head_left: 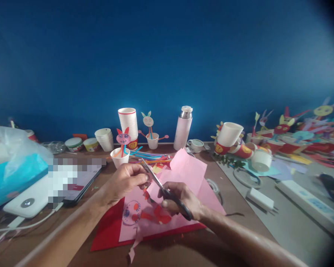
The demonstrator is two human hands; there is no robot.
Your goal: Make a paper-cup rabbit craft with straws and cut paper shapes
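Note:
My right hand (180, 198) is closed round the black handles of a pair of scissors (156, 180), whose blades point up and left. Close to the blade tips, my left hand (132, 181) is closed with thumb and fingers pinched; whatever lies between them is too small to make out. Under both hands lie pink paper sheets (192, 170) over a red sheet (105, 230). A round pink paper face (131, 212) with drawn eyes rests on the pink sheet, beside orange-red cut pieces (163, 217). A pink scrap (136, 241) hangs over the red sheet's front edge.
Behind stand stacked paper cups (128, 122), a paper-cup figure (120, 157), a second figure (153, 139) and a pink thermos (183, 129). A power bank (30, 200) and phone (83, 181) lie left. A power strip (308, 204), charger (260, 198) and several cup figures (285, 129) occupy the right.

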